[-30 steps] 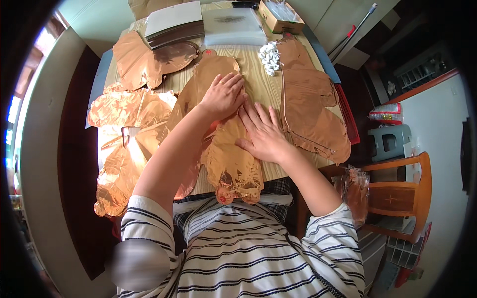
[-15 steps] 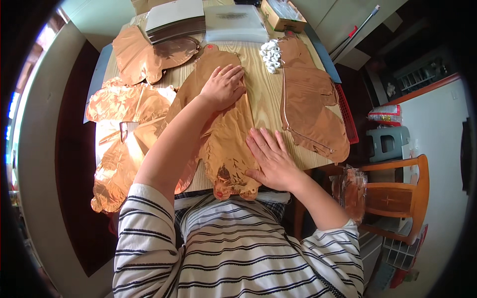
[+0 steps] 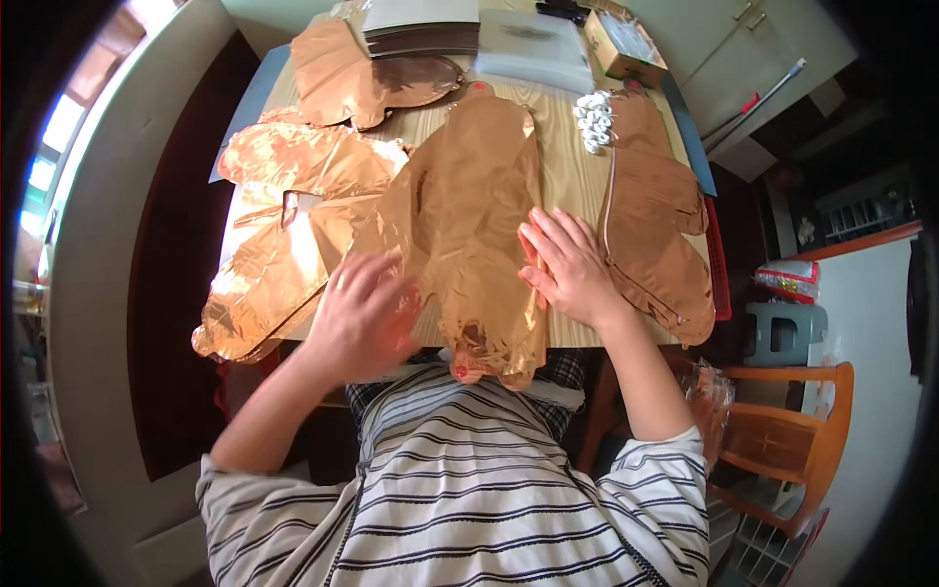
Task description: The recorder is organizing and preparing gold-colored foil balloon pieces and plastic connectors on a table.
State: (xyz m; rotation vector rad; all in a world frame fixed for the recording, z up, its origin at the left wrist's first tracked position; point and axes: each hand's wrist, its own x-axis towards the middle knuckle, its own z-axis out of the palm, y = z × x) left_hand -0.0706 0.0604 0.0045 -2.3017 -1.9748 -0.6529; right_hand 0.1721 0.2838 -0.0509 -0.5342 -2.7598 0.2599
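A flat copper-coloured foil balloon (image 3: 479, 186) lies lengthwise in front of me, its near end hanging over the table's edge. My right hand (image 3: 570, 269) rests along its right edge with fingers stretched out, fingertips on the foil. My left hand (image 3: 364, 318) is above the near left part of the foil, its fingers smeared by motion. To the left lies a crinkled, shiny foil balloon (image 3: 259, 303). Another foil balloon (image 3: 333, 73) is at the far left. On the right lies a duller, folded foil balloon (image 3: 653, 210).
At the back are a stack of white-topped sheets (image 3: 421, 24), a pile of clear plastic sleeves (image 3: 536, 57) and a cardboard box (image 3: 626, 49). Small white coils (image 3: 594, 122) sit beside the right balloon. A wooden chair (image 3: 782, 435) and a grey stool (image 3: 787, 333) stand at right.
My left hand has lifted off the balloon's far part and come back toward me. My right hand has moved slightly away from me along the right edge. The view has shifted.
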